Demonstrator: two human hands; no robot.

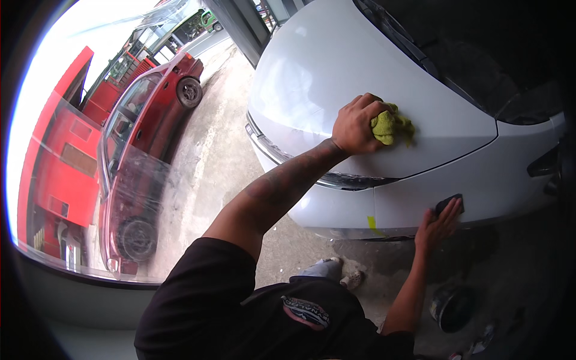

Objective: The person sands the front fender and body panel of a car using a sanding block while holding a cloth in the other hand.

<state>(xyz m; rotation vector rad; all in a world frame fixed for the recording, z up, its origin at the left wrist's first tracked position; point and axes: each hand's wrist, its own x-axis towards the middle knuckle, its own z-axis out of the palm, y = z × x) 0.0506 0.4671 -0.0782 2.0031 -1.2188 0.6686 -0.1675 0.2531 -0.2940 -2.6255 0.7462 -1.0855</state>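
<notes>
My left hand (357, 126) is closed around a yellow-green cloth (387, 128), which rests on the white hood (315, 76) of a car near the fender seam. Lower and to the right, my right hand (436, 227) has its fingers stretched over a small dark pad (455, 203), held against the car's white front side panel (418, 193). Between the hands run the hood's edge and the end of a dark headlight strip (355, 181). A short strip of yellow-green tape (371, 223) sticks to the panel beside a vertical seam.
A dark bucket (452, 308) stands on the concrete floor at lower right, near small items. My shoe (352, 280) shows below the bumper. To the left, a red car (150, 117) is parked outside, beyond a clear sheet. A dark post (243, 27) rises beside the hood.
</notes>
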